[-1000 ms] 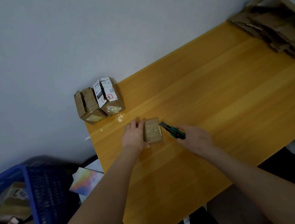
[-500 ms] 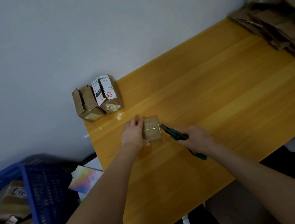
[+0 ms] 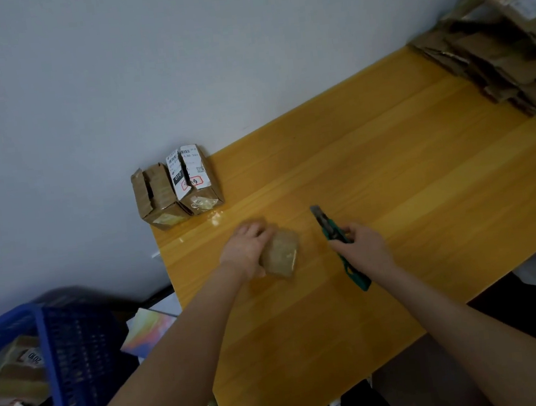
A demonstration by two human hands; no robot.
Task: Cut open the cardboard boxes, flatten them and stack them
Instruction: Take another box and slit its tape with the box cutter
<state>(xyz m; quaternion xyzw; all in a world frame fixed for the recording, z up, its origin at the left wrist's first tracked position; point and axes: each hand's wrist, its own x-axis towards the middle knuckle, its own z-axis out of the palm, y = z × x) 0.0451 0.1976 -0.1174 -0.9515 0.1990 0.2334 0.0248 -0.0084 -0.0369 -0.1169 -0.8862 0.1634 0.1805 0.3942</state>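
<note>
A small brown cardboard box (image 3: 281, 251) lies on the yellow wooden table (image 3: 390, 172), tilted and blurred. My left hand (image 3: 245, 248) grips its left side. My right hand (image 3: 363, 248) holds a green utility knife (image 3: 331, 229) with the blade out, lifted clear to the right of the box. Two more small boxes stand against the wall at the table's far left corner: a plain brown one (image 3: 155, 195) and one with white labels (image 3: 195, 181). A stack of flattened cardboard (image 3: 503, 52) sits at the far right end of the table.
A blue plastic crate (image 3: 63, 353) with more boxes inside stands on the floor at the left. Papers (image 3: 147, 330) lie beside it below the table edge. A grey wall borders the table's far side.
The knife blade has left the box's right edge and swung up and away to the right. My left hand has turned the box, which now lies skewed.
</note>
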